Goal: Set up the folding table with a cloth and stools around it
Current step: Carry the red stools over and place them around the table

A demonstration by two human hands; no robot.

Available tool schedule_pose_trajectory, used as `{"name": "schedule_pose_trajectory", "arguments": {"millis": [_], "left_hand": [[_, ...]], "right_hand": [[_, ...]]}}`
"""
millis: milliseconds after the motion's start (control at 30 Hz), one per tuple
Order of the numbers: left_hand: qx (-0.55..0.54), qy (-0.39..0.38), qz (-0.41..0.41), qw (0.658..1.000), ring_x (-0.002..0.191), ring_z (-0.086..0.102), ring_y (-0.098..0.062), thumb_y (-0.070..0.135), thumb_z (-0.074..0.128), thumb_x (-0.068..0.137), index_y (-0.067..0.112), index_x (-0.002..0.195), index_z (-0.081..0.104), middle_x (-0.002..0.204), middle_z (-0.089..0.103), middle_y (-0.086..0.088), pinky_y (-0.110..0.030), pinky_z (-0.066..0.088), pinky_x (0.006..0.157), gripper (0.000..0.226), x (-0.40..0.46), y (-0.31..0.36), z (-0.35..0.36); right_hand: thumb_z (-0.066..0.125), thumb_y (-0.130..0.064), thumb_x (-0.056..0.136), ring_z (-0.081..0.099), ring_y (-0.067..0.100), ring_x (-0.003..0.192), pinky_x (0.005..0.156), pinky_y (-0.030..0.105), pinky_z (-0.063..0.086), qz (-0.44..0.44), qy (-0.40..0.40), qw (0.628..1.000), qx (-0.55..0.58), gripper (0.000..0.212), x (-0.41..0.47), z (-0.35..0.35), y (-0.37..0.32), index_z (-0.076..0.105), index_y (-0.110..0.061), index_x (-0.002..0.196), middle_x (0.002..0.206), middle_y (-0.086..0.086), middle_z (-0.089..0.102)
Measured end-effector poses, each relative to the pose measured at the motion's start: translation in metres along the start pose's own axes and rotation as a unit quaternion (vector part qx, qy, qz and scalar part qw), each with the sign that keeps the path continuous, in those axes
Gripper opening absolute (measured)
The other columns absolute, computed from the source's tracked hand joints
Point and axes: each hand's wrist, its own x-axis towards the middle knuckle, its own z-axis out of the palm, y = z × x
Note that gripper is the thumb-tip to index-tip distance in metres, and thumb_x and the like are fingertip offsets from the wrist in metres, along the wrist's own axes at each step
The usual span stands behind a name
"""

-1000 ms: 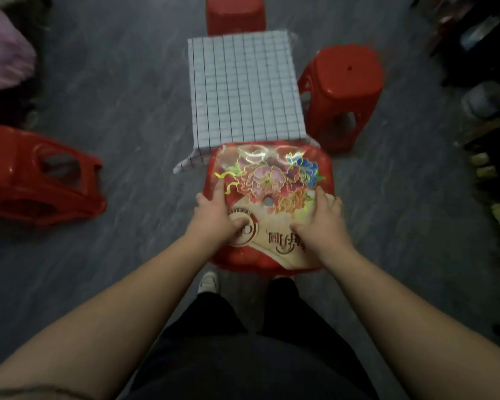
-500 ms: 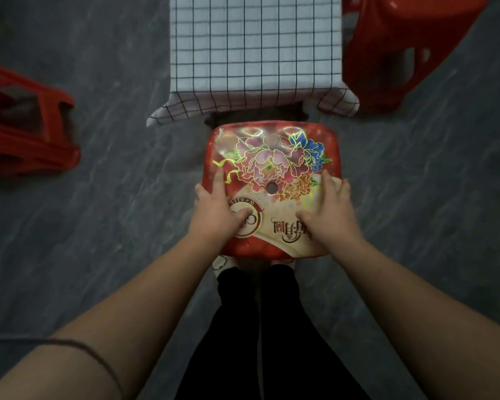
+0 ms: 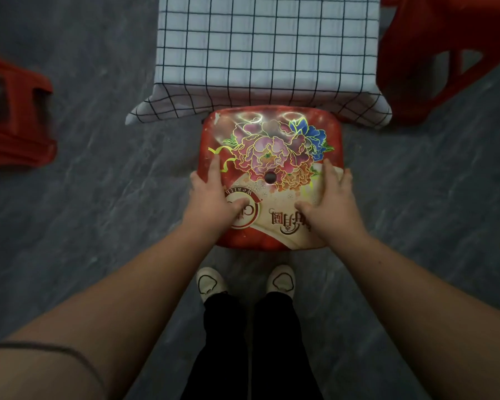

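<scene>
Head view: a red plastic stool with a glossy printed peony seat (image 3: pixel 272 157) is seen from above, standing on the grey marbled floor (image 3: pixel 98 212) with its far edge just beside the hanging hem of the white cloth with a dark grid pattern (image 3: pixel 266 47). The seat is a rounded square with a small round hole at its middle; its printed lettering is turned upside down to the viewer, so the print's top points toward the person's feet. The cloth is draped over the table, whose top cannot be seen beneath it; two corners hang in soft points. The left hand (image 3: pixel 211 197) is laid on the seat's left side, fingers extended and thumb flat on the print. The right hand (image 3: pixel 332 197) is pressed on the right side, its fingers spread and straight. Three red stools are counted: the held one, a plain red stool at the right (image 3: pixel 433 53), and a red stool lying on its side at the left (image 3: pixel 15 125). Two white shoes (image 3: pixel 211 284) are visible below the seat.
</scene>
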Motion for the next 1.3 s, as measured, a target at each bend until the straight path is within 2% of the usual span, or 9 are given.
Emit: {"name": "schedule_pose_trajectory", "arguments": {"millis": [267,400,467,533,600,767,900,1033,1300], "left_hand": [[0.08,-0.009,0.006,0.997,0.144,0.026,-0.042,0.062,0.073,0.077,0.051,0.147,-0.013,0.16,0.008,-0.015,-0.061,0.038,0.109,0.112,0.013,-0.003,0.005],[0.089,-0.049,-0.027,0.994,0.147,0.02,-0.043,0.056,0.072,0.082,0.052,0.15,-0.012,0.165,-0.007,-0.012,-0.058,0.032,0.111,0.108,0.009,0.004,-0.005],[0.107,-0.064,-0.024,0.992,0.148,0.017,-0.041,0.051,0.066,0.088,0.047,0.154,-0.004,0.166,-0.01,-0.01,-0.056,0.029,0.114,0.096,0.001,0.009,-0.019],[0.135,-0.062,-0.009,0.989,0.148,0.018,-0.039,0.045,0.058,0.094,0.037,0.158,0.007,0.167,-0.003,-0.011,-0.055,0.03,0.115,0.082,-0.016,0.014,-0.039],[0.163,-0.051,0.008,0.985,0.148,0.019,-0.038,0.041,0.052,0.097,0.028,0.159,0.013,0.166,0.005,-0.014,-0.054,0.03,0.116,0.074,-0.044,0.019,-0.068],[0.198,0.0,0.058,0.978,0.149,0.02,-0.034,0.04,0.047,0.098,0.02,0.158,0.016,0.164,0.019,-0.014,-0.05,0.026,0.119,0.07,-0.148,0.036,-0.149],[0.213,0.064,0.072,0.972,0.149,0.018,-0.035,0.043,0.046,0.097,0.022,0.158,0.016,0.163,0.022,-0.012,-0.052,0.024,0.119,0.071,-0.238,0.047,-0.202],[0.181,0.143,0.054,0.972,0.15,0.015,-0.033,0.048,0.046,0.096,0.025,0.158,0.016,0.164,0.021,-0.009,-0.053,0.021,0.119,0.072,-0.319,0.048,-0.243],[0.205,0.223,0.012,0.953,0.151,0.011,-0.032,0.057,0.039,0.094,0.03,0.158,0.011,0.166,0.016,-0.008,-0.053,0.017,0.12,0.075,-0.4,0.012,-0.299]], "right_hand": [[0.081,-0.04,0.078,0.014,0.039,0.15,0.115,0.057,0.026,0.002,-0.008,1.0,-0.03,0.108,0.012,0.006,0.003,0.004,-0.046,0.154,0.166,0.008,-0.008],[0.077,-0.045,0.081,0.016,0.042,0.149,0.113,0.057,0.029,0.029,-0.05,0.994,-0.094,0.109,0.012,-0.003,-0.004,-0.005,-0.048,0.153,0.166,0.006,-0.012],[0.073,-0.044,0.084,0.016,0.042,0.148,0.116,0.054,0.027,0.029,-0.071,0.989,-0.127,0.102,0.007,-0.015,-0.011,0.001,-0.042,0.157,0.167,0.009,-0.007],[0.068,-0.041,0.088,0.018,0.04,0.148,0.117,0.053,0.029,0.001,-0.076,0.986,-0.151,0.087,-0.006,-0.034,-0.023,0.015,-0.035,0.158,0.167,0.01,0.003],[0.063,-0.039,0.09,0.019,0.035,0.148,0.116,0.052,0.03,-0.043,-0.075,0.978,-0.192,0.079,-0.032,-0.058,-0.04,0.022,-0.03,0.156,0.166,0.01,0.011],[0.061,-0.036,0.09,0.02,0.031,0.149,0.118,0.05,0.028,-0.156,-0.053,0.955,-0.247,0.074,-0.133,-0.127,-0.096,0.026,-0.023,0.155,0.163,0.009,0.024],[0.059,-0.037,0.091,0.014,0.03,0.152,0.12,0.05,0.022,-0.218,-0.042,0.943,-0.25,0.076,-0.217,-0.178,-0.143,0.022,-0.025,0.157,0.165,0.006,0.019],[0.053,-0.041,0.095,0.009,0.027,0.153,0.122,0.051,0.017,-0.272,-0.017,0.934,-0.229,0.073,-0.288,-0.219,-0.179,0.019,-0.027,0.158,0.166,0.004,0.016],[0.043,-0.047,0.097,0.007,0.022,0.153,0.123,0.048,0.014,-0.405,0.017,0.88,-0.248,0.069,-0.368,-0.231,-0.25,0.018,-0.028,0.159,0.167,0.0,0.017]]}}
